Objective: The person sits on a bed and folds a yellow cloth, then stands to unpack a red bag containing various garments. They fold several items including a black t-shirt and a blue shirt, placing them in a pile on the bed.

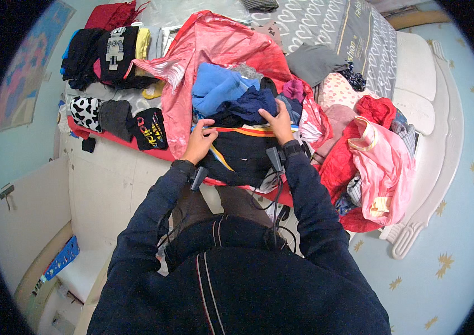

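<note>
A black garment [241, 157] with a yellow, red and white striped band [245, 132] lies spread in front of me at the bed's edge. My left hand [198, 142] is at the band's left end, fingers bent and slightly apart, with no cloth visibly pinched. Near the band's right end my right hand [278, 124] rests against a navy blue garment [251, 104], thumb and fingers spread. Behind them a light blue garment [218, 88] sits heaped on a red and pink cloth [228, 39]. The undersides of both hands are hidden.
Folded clothes [84, 54] and rolled garments [115, 119] line the left side of the bed. To the right is a loose pile with a pink top [383, 167], beside the white headboard [433, 167]. Black cables [278, 197] hang from a device near my right wrist.
</note>
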`<state>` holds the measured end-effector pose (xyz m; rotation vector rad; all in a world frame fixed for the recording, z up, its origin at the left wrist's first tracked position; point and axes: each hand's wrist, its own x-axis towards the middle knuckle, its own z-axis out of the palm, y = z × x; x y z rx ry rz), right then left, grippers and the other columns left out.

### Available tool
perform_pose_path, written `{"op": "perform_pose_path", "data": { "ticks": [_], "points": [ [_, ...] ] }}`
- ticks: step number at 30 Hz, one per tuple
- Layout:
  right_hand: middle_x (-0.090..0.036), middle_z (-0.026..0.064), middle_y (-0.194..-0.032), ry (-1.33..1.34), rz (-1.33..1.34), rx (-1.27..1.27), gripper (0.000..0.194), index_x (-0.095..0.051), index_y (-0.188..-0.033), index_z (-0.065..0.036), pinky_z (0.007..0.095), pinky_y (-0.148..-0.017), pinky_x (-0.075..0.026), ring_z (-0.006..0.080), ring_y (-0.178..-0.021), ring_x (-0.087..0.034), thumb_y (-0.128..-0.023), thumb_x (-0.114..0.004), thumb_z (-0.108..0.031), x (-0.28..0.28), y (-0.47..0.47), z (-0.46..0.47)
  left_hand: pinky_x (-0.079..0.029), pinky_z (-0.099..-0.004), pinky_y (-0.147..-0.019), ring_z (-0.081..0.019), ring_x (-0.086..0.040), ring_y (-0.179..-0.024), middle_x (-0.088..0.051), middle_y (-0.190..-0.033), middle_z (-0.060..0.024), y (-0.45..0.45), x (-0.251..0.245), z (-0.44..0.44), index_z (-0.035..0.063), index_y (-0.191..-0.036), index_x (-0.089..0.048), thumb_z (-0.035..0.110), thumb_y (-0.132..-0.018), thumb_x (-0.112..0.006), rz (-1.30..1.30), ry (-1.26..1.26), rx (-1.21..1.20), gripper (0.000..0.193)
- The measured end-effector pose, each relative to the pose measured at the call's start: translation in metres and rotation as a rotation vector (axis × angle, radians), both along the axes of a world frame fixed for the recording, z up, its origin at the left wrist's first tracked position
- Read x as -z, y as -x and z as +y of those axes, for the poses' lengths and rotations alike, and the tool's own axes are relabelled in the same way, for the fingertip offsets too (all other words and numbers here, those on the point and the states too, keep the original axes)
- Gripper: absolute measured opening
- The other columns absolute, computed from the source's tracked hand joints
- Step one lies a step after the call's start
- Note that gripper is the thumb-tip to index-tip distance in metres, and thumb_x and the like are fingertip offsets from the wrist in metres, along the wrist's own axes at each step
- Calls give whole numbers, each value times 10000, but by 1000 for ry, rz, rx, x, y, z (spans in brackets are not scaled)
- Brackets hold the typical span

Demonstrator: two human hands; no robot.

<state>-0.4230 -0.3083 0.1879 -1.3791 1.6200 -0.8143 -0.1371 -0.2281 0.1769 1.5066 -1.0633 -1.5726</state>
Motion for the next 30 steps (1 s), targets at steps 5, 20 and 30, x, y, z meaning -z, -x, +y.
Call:
{"op": "perform_pose_path", "data": {
  "ticks": [5, 20, 30],
  "points": [
    [-688, 54, -1033, 11, -290, 89, 304, -615, -1150, 14, 289, -872, -503, 127, -937, -623, -910, -753, -111, -37, -22, -7, -524, -309, -941, -221, -622, -1210, -501, -1411, -138, -3, -14, -8, 36, -1409, -433, 49, -954, -669, -37, 60, -35, 513],
    [-690, 44, -1169, 498, -624, -7, 318, -632, -1267, -17, 293, -931, -501, 129, -1017, -638, -957, -689, -61, -293, 8, 18, -414, -432, -1093, -322, -557, -1287, -603, -1363, -151, 35, -105, -29, 58, -1199, -601, 164, -849, -773, -301, 582, 250, 404],
    [-717, 41, -1057, 628, -298, 157, 194, -689, -1151, 20, 244, -881, -498, 96, -943, -641, -1004, -673, -105, -336, 48, -27, -271, -215, -577, -9, -330, -673, -380, -766, 94, -20, -125, -62, 106, -966, -484, 176, -1084, -536, 208, 446, -210, 147]
  ]
}}
